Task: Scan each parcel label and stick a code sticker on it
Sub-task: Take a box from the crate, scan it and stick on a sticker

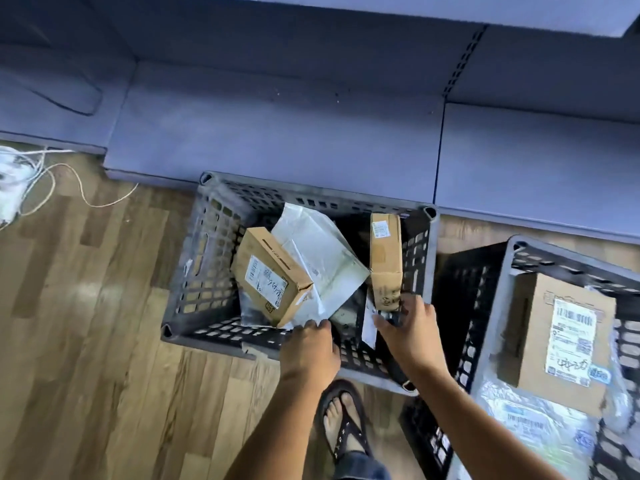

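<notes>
Cardboard box (273, 275) (matt), plastic crate (204, 265).

Home room: wood-plank floor (104, 323), blue sofa (277, 133), parcel-filled plastic crates (194, 271).

The single wide-angle view sits on the person's head and faces steeply down and forward. It is close above the left hand (308, 351) and right hand (410, 332) and centred on a dark grey perforated plastic crate (194, 271) standing on pale wood-plank flooring (86, 323). The right margin looks smeared, perhaps by lens distortion.
</notes>
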A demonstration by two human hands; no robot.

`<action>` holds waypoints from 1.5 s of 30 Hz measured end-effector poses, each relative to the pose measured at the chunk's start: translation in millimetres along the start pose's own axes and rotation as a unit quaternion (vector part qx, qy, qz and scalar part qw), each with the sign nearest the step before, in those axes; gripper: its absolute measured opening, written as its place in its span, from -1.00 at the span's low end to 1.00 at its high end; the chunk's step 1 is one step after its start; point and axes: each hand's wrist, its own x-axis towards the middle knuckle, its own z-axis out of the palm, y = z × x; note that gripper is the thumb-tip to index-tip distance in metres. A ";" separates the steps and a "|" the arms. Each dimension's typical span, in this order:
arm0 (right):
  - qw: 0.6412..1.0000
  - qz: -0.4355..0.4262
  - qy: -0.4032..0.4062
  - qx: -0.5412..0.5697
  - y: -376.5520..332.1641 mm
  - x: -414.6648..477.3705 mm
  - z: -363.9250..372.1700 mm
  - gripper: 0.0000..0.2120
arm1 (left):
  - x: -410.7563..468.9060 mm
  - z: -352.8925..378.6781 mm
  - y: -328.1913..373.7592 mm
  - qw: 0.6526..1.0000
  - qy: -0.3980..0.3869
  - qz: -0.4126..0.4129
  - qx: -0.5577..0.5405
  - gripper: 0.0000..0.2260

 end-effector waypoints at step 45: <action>0.888 -0.099 -0.032 0.449 -170.2 -161.1 -217.3 -0.69 | -140.8 -238.4 -76.8 0.940 0.107 -0.109 -0.305 -0.82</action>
